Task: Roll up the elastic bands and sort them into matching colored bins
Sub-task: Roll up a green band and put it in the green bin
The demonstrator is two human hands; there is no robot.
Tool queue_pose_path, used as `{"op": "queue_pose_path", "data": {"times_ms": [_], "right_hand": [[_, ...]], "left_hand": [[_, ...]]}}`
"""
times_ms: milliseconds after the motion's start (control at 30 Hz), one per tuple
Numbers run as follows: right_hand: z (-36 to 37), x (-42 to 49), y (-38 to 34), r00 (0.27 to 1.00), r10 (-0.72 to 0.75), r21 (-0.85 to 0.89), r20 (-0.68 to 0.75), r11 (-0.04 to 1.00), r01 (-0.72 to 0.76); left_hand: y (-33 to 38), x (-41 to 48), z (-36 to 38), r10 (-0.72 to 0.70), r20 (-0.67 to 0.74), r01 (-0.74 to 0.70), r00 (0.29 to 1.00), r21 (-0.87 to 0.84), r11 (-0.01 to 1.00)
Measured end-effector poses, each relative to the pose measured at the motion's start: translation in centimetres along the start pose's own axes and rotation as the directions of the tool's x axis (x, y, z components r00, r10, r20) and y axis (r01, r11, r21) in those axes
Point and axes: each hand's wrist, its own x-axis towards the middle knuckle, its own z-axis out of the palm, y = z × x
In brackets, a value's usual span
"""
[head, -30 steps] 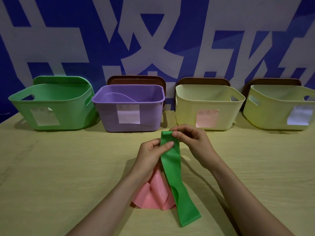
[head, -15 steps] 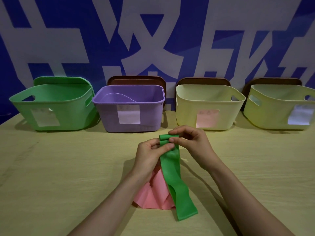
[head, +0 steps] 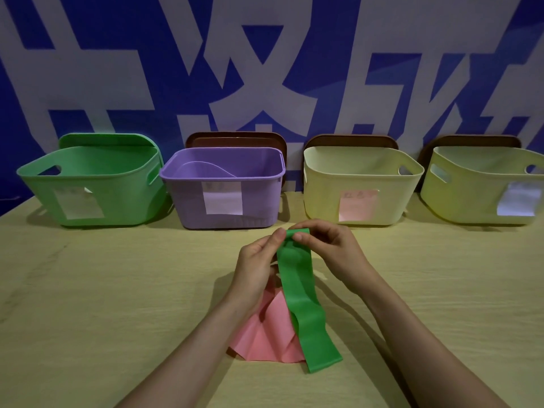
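Observation:
A green elastic band (head: 303, 304) runs from my hands down toward me, its near end lying on the table. My left hand (head: 256, 263) and my right hand (head: 326, 248) both pinch its far end, where a small fold or roll has formed. A pink band (head: 265, 334) lies crumpled on the table under my left wrist, partly covered by the green band. At the back stand a green bin (head: 88, 184), a purple bin (head: 223, 187) with a purple band inside, and two pale yellow bins (head: 362, 187) (head: 482, 189).
Each bin carries a paper label on its front. Brown lids lean against the blue-and-white wall behind three bins, a green lid behind the green bin. The wooden table (head: 103, 304) stretches wide on both sides of my arms.
My fingers have turned the green band's far end over into a small roll, and the band's near end has slid slightly away from me across the table.

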Motion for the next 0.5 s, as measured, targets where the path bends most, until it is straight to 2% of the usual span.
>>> {"op": "queue_pose_path", "data": {"times_ms": [67, 167, 333, 500], "right_hand": [[0.1, 0.0, 0.0, 1.000, -0.009, -0.010, -0.015, 1.000, 0.009], [0.1, 0.1, 0.0, 1.000, 0.012, 0.066, -0.029, 0.998, -0.010], [0.1, 0.0, -0.2, 0.999, 0.048, 0.158, -0.015, 0.986, -0.045], [0.5, -0.2, 0.0, 0.998, 0.068, 0.180, 0.002, 0.981, -0.068]], "left_hand": [[0.1, 0.0, -0.2, -0.004, 0.031, 0.003, 1.000, 0.019, 1.000], [0.1, 0.1, -0.5, -0.011, 0.074, 0.009, 0.997, 0.028, 1.000], [-0.6, 0.5, -0.7, 0.029, -0.020, -0.028, 0.999, 0.041, 0.999], [-0.8, 0.5, -0.8, 0.085, -0.076, -0.081, 0.993, 0.063, 0.995]]}}
